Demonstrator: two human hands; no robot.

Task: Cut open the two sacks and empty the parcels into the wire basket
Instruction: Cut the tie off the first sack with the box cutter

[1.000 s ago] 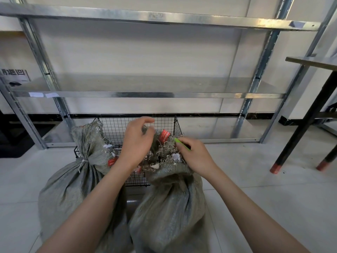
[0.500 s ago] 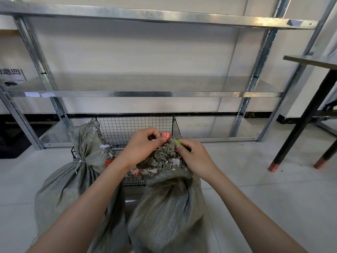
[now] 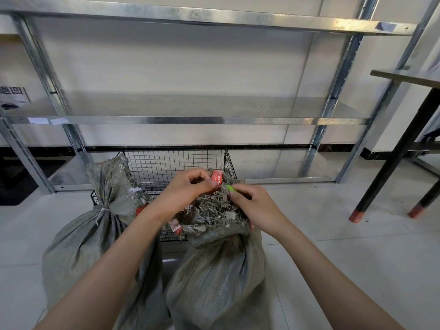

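From my seat I see both hands at the frayed mouth of the near sack (image 3: 219,277), which stands upright on the floor (image 3: 345,258) just in front of the wire basket (image 3: 166,165). My left hand (image 3: 188,189) has its fingers curled, thumb and forefinger pinching the red tag (image 3: 217,178) that sticks up from the gathered top. My right hand (image 3: 252,206) is closed round a green tool (image 3: 231,188); only its tip shows past the fingers, pointing at the tag and nearly touching it, and I cannot tell what sort of blade it carries. Loose woven threads spill out between the two hands. The second sack (image 3: 95,234) stands to the left, touching the near one low down, its neck cinched by a white tie (image 3: 102,210) and its top leaning against the basket's left corner. The basket sits on the floor against the bottom of a metal shelving rack (image 3: 190,120). A dark-legged table (image 3: 404,77) stands off to the right, well apart.
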